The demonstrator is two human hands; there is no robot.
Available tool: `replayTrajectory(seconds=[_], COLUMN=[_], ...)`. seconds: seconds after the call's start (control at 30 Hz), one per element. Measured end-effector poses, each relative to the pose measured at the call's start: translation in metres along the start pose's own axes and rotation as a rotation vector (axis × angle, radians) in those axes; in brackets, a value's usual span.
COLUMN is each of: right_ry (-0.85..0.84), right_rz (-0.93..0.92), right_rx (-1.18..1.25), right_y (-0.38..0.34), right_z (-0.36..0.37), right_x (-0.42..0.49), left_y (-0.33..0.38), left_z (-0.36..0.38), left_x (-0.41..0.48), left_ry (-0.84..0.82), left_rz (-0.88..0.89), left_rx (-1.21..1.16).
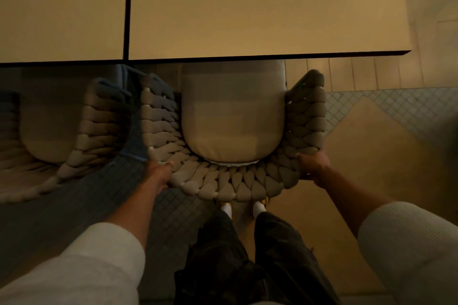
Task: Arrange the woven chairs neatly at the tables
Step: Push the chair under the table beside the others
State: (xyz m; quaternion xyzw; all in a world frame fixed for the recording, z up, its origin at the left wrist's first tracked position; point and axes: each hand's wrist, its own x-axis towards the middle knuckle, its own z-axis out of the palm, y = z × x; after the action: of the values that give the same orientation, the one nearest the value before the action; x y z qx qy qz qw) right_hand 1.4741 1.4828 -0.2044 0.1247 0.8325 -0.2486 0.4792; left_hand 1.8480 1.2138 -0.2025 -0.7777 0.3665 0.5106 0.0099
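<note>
**Two hands grasp the woven chair (230, 181) at the table edge**

Seen from above, the woven chair stands with its front tucked under the near edge of the right-hand table (247, 7). The tabletop hides the far part of its pale seat cushion (233, 116). The left hand (159, 172) holds the braided back rim where it curves round on the left. The right hand (312, 164) grips the rim on the right curve, with the thumb laid over the top of the braid. Both arms reach forward out of light sleeves (81, 262).

The person stands just behind the chair back, and dark trousers (223, 255) and white shoes (226, 208) show below it.

A second woven chair (99, 126) sits just beside the first on the left, pushed in under the left-hand table (62, 7). A narrow strip of floor (178, 205) lies between the two armrests. The two tables butt against each other along a dark seam (127, 7). The floor is small mosaic tile near the chairs, with pale planks further right by the table's corner.
</note>
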Motion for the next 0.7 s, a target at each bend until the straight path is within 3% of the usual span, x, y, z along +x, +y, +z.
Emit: replayTrajectory(seconds=[0.7], right_ry=[-0.013], right_rz=[0.050], right_rx=[0.018], right_y=[-0.008], right_z=[0.005], right_x=[-0.007], left_y=[-0.015], left_z=[-0.006], left_x=[0.015], left_ry=[-0.021], left_rz=[0.012], left_rx=[0.058])
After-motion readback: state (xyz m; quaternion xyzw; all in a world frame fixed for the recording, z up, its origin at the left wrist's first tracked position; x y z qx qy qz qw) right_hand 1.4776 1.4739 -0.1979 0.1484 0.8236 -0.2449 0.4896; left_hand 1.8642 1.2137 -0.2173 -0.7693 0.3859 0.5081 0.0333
